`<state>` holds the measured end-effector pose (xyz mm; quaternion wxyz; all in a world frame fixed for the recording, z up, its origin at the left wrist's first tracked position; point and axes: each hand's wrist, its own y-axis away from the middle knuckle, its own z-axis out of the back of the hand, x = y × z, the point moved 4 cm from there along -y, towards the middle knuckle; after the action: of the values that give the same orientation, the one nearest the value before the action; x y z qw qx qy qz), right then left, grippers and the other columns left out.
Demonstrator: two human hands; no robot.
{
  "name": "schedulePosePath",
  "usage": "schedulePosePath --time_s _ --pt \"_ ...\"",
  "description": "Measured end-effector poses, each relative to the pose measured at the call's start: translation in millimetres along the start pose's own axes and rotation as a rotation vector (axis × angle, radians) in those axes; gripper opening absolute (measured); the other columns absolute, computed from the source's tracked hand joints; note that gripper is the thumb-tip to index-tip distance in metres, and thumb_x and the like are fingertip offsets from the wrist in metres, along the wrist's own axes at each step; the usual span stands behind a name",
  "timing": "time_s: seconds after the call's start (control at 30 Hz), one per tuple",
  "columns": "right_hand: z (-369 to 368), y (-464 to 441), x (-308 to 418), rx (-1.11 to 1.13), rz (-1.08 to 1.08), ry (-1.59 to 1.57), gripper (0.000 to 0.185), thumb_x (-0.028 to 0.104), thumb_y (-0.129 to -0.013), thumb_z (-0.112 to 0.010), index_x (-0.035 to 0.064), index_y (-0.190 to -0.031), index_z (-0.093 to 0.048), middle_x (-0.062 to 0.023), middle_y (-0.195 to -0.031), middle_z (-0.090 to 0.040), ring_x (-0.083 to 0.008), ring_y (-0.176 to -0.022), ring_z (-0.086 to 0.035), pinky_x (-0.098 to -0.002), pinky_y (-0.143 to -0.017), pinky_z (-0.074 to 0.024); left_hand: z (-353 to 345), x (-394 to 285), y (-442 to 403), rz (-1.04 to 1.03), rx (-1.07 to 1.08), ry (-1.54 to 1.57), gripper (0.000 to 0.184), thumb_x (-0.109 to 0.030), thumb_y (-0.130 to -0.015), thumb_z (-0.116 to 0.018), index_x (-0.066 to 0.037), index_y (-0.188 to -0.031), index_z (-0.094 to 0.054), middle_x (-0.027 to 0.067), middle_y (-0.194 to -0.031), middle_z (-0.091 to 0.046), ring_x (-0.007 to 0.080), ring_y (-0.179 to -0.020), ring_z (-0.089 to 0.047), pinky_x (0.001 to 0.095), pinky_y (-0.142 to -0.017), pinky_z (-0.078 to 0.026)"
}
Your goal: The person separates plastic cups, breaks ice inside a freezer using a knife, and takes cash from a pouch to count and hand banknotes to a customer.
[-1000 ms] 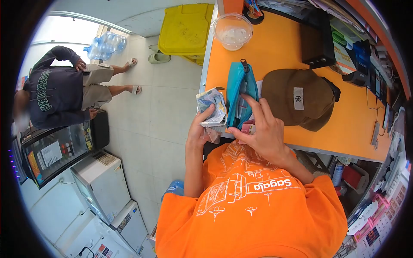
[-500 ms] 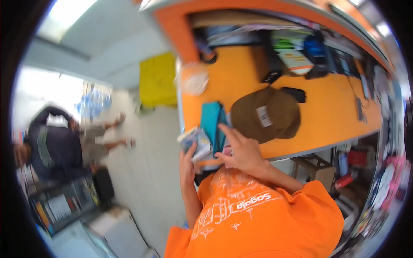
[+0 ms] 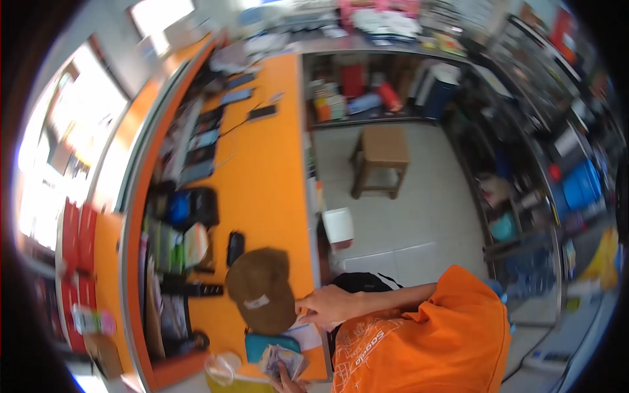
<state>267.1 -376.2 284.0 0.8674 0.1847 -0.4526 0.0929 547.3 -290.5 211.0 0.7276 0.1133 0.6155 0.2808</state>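
My left hand [image 3: 286, 381] is closed on folded banknotes [image 3: 282, 362] at the bottom of the view, beside the teal pouch [image 3: 262, 346]. The pouch lies on the orange table [image 3: 262, 177], next to the brown cap [image 3: 262, 288]. My right hand [image 3: 329, 306] is at the table's edge, just right of the cap, with its fingers bent together; what they hold is too small and blurred to make out. White paper [image 3: 304, 335] lies between the pouch and my right hand.
A clear round container [image 3: 223, 367] stands by the pouch. Beyond the cap are a black case [image 3: 236, 247] and several phones and devices. On the floor stand a brown stool [image 3: 383, 147] and a white bin [image 3: 339, 226]. Crowded shelves line the right side.
The view has swung round towards the stool and shelves. My right hand has left the pouch for a spot beside the cap; the pouch now lies on the table. My left hand still holds the banknotes.
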Motion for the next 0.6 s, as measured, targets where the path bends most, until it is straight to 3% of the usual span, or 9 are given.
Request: schedulePosePath --time_s 0.1,0.17,0.23,0.33,0.37,0.4,0.47,0.6 --pt "-9 38 -10 -0.134 0.021 -0.209 0.039 0.04 -0.083 -0.057 0.0049 -0.099 -0.057 -0.0095 -0.077 -0.065 -0.0244 -0.073 -0.064 -0.0373 -0.062 -0.0492 -37 -33 1 0.052 0.168 -0.115 0.049 -0.032 -0.085 -0.055 -0.005 -0.124 -0.047 0.0126 -0.125 -0.048 0.0219 -0.077 -0.056 0.0351 -0.055 -0.048" --pt "-17 61 -15 -0.195 0.104 -0.421 0.037 0.036 -0.084 -0.058 0.0033 -0.099 -0.056 -0.009 -0.071 -0.062 -0.0224 -0.071 -0.064 -0.0362 -0.061 -0.0488 -62 -27 -16 -0.025 0.4 -0.198 0.047 -0.031 -0.086 -0.055 -0.003 -0.123 -0.048 0.0135 -0.118 -0.052 0.0205 -0.068 -0.057 0.0334 -0.055 -0.046" --pt "-18 92 -10 -0.358 0.115 -0.402 0.029 0.03 -0.088 -0.055 0.0023 -0.098 -0.052 -0.0084 -0.063 -0.056 -0.0198 -0.058 -0.061 -0.0323 -0.054 -0.0466 -100 -34 -5 -0.086 0.61 -0.172 0.045 -0.03 -0.086 -0.056 -0.002 -0.121 -0.049 0.014 -0.113 -0.054 0.0215 -0.065 -0.057 0.0325 -0.055 -0.045" --pt "-38 127 -30 -0.672 0.122 -0.389 0.025 0.028 -0.091 -0.05 0.0045 -0.096 -0.045 -0.0107 -0.063 -0.056 -0.0175 -0.039 -0.055 -0.0274 -0.04 -0.0428 -145 -32 19 -0.066 0.709 -0.141 0.036 -0.02 -0.088 -0.053 0.001 -0.117 -0.051 0.0124 -0.111 -0.053 0.0206 -0.071 -0.057 0.0316 -0.057 -0.046" --pt "-37 141 -31 -0.686 0.023 -0.482 0.025 0.028 -0.091 -0.049 0.0044 -0.097 -0.045 -0.0111 -0.064 -0.056 -0.0175 -0.04 -0.055 -0.0276 -0.041 -0.0428 -158 -34 30 -0.05 0.733 -0.135 0.033 -0.017 -0.089 -0.052 0.001 -0.116 -0.051 0.0118 -0.111 -0.053 0.0203 -0.074 -0.058 0.0314 -0.058 -0.047" --pt "-33 159 -26 -0.697 -0.071 -0.577 0.025 0.028 -0.091 -0.049 0.0043 -0.097 -0.045 -0.0114 -0.064 -0.057 -0.0174 -0.04 -0.055 -0.0279 -0.041 -0.0429 -169 -47 52 0.075 0.905 -0.155 0.031 -0.015 -0.089 -0.052 0.002 -0.116 -0.051 0.0122 -0.111 -0.053 0.0197 -0.082 -0.055 0.0325 -0.063 -0.046" --pt "-31 189 -18 -0.75 -0.219 -0.681 0.028 0.029 -0.091 -0.049 0.0032 -0.101 -0.044 -0.0119 -0.068 -0.058 -0.0177 -0.046 -0.058 -0.0296 -0.044 -0.0442 -186 -49 69 -0.008 0.993 -0.19 0.03 -0.015 -0.089 -0.052 0.003 -0.114 -0.053 0.0123 -0.109 -0.055 0.0199 -0.084 -0.054 0.0329 -0.067 -0.045" --pt "-47 219 -44 -1.017 -0.204 -0.575 0.035 0.031 -0.09 -0.051 0.0018 -0.107 -0.043 -0.0105 -0.07 -0.058 -0.0168 -0.047 -0.057 -0.03 -0.045 -0.0447 -211 -45 105 -0.179 1.14 -0.241 0.028 -0.014 -0.088 -0.052 0.004 -0.109 -0.056 0.0124 -0.106 -0.057 0.0204 -0.09 -0.053 0.0339 -0.075 -0.042"
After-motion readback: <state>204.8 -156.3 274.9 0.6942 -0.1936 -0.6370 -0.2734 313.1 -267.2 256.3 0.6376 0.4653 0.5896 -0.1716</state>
